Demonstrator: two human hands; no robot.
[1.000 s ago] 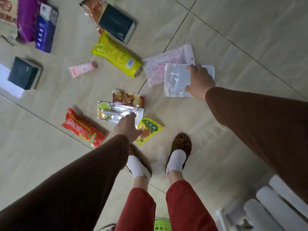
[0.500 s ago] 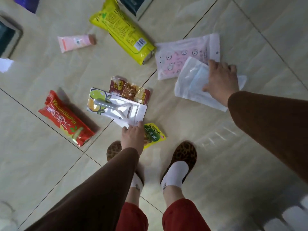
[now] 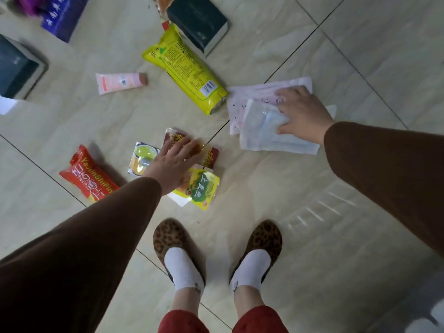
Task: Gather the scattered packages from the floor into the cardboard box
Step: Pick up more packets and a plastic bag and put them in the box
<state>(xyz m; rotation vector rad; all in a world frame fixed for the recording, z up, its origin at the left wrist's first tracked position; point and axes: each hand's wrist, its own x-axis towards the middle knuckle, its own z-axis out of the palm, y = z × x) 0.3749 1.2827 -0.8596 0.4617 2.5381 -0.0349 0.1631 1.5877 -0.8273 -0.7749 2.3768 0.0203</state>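
The person bends over the pale tiled floor [image 3: 312, 193], both arms in brown sleeves reaching down. The left hand [image 3: 171, 163] is spread flat, fingers splayed, pressing on a small heap of packets: a dark red snack sachet [image 3: 210, 156] under the fingertips, a clear-fronted white card pack with a lime-green picture [image 3: 141, 156] under the palm, and a small yellow and green sachet [image 3: 203, 187] poking out by the wrist. Its printing is Chinese and too small for me to read. Whether the fingers grip anything I cannot tell.

The right hand [image 3: 304, 111] lies open over a translucent white plastic pouch [image 3: 266, 135], thumb hooked at its edge, fingertips on the pink-and-white printed bag [image 3: 252, 94] lying partly beneath it.

Left of the heap lies a red crinkled snack bag [image 3: 89, 177] lettered "YaoonShiPin", as near as I can make out. Beyond, a long yellow packet with a barcode [image 3: 185, 70] touches the pink bag's corner. A pink tube [image 3: 120, 81] lies by itself. A dark green box [image 3: 198, 22] sits at the yellow packet's far end, another dark box [image 3: 16, 68] at the left edge, and a purple carton [image 3: 61, 16] up top. Leopard-print slippers [image 3: 174, 239] stand just behind the heap. The cardboard box is out of sight.
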